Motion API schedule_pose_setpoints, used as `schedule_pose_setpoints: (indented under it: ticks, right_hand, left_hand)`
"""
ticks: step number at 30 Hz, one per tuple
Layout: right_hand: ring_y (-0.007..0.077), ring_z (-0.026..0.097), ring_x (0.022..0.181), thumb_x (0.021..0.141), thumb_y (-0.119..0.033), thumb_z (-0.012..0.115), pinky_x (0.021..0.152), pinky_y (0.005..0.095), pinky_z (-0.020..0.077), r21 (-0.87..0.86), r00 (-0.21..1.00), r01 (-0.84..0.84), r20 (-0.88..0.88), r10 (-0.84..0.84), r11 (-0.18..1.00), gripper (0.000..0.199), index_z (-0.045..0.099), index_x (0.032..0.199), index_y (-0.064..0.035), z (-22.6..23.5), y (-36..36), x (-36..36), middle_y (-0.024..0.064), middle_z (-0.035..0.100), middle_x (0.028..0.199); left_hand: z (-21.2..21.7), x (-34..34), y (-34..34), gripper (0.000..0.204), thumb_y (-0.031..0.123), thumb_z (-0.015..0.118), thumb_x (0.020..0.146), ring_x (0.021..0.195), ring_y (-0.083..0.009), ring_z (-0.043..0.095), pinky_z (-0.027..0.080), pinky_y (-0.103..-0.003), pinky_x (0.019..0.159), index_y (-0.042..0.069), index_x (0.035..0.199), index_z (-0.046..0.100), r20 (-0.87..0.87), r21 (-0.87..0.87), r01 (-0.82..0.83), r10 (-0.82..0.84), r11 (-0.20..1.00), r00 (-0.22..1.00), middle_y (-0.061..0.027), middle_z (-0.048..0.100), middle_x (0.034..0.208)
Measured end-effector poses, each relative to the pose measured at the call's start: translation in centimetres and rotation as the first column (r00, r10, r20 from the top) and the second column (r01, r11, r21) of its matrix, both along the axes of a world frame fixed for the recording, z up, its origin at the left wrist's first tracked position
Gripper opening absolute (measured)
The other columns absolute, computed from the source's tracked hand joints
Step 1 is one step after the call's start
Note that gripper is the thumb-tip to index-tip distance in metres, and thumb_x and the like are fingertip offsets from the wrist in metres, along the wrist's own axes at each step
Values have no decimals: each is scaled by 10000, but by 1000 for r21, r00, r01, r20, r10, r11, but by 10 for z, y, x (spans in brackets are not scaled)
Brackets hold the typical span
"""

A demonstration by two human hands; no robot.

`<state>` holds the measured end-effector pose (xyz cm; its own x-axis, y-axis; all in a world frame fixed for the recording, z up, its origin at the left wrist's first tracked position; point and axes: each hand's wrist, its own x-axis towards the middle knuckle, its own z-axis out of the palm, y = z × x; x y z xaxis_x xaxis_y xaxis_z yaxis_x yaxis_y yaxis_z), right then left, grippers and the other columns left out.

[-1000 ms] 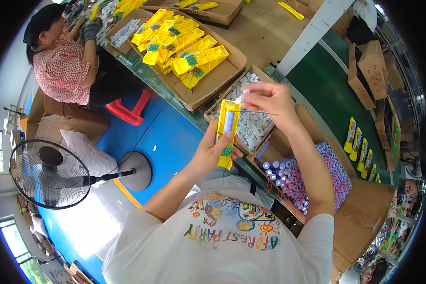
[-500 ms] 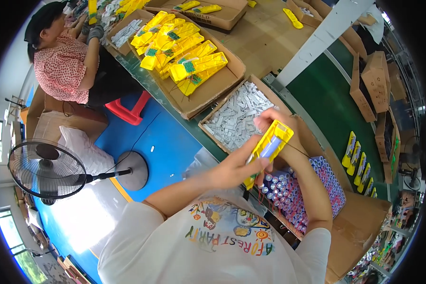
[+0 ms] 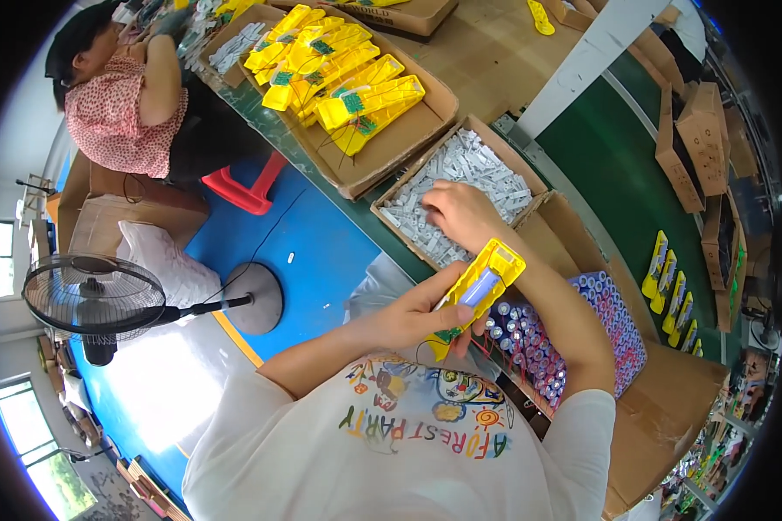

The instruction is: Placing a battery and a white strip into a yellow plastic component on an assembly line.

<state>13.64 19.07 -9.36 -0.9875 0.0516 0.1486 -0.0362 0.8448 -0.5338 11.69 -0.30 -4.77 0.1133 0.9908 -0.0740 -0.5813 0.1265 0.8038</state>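
My left hand [image 3: 413, 314] grips a yellow plastic housing [image 3: 507, 260] in front of my chest, its hollow side up. A blue-purple battery cell [image 3: 480, 288] lies inside it, and a green circuit board [image 3: 448, 334] with thin dark wires shows near the thumb. My right hand [image 3: 462, 213] is down in a shallow cardboard box among small pale grey plastic pieces [image 3: 487, 165]. Its fingers are curled, and their tips are hidden, so what they pinch does not show. Under my right forearm stands a carton of upright battery cells [image 3: 615, 334].
Beyond the grey pieces, a cardboard tray [image 3: 395, 174] holds piled yellow housings with boards. More housings [image 3: 667, 291] stand in a row on the green surface at right. A slanted white post [image 3: 573, 74] rises there. A co-worker [image 3: 126, 117] and a fan [image 3: 96, 304] are at left.
My right hand has left the yellow housing and moved away from me into the box of grey pieces. My left hand keeps the housing, slightly lower. The co-worker's hands have shifted.
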Motion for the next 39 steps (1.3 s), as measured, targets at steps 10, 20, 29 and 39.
schedule_pose_setpoints:
  ticks: [10,20,29,39]
  right_hand:
    - [276,614,697,716,-34,622,617,373,493,-50,997,59,54,-56,997,92,548,767,-12,13,10,13,114,605,782]
    - [298,633,710,756,-41,649,645,379,513,-24,988,102,-111,-104,994,129,627,880,-17,-5,7,1,138,626,819]
    - [209,669,713,828,-66,651,650,301,536,-261,985,158,-32,-172,952,175,689,996,-35,19,31,15,112,696,844]
    - [26,456,574,837,-53,704,507,190,362,-474,972,191,-31,-233,860,141,601,754,-3,64,3,45,0,561,655]
  left_hand:
    - [-2,-11,-17,386,302,477,994,716,-173,633,516,-292,613,86,1280,333,-60,-61,-132,128,989,990,-100,565,967]
    - [-14,-6,-12,378,298,481,999,738,-163,644,515,-283,611,85,1272,329,-114,-57,-79,72,995,991,-86,567,976]
    - [-9,-7,-13,344,290,468,1005,731,-165,634,513,-294,618,86,1248,337,-117,-142,-161,144,977,983,-82,572,975]
    - [-4,-15,5,316,249,419,1017,720,-173,614,516,-315,622,74,1257,312,-118,-216,-372,354,903,928,-85,562,959]
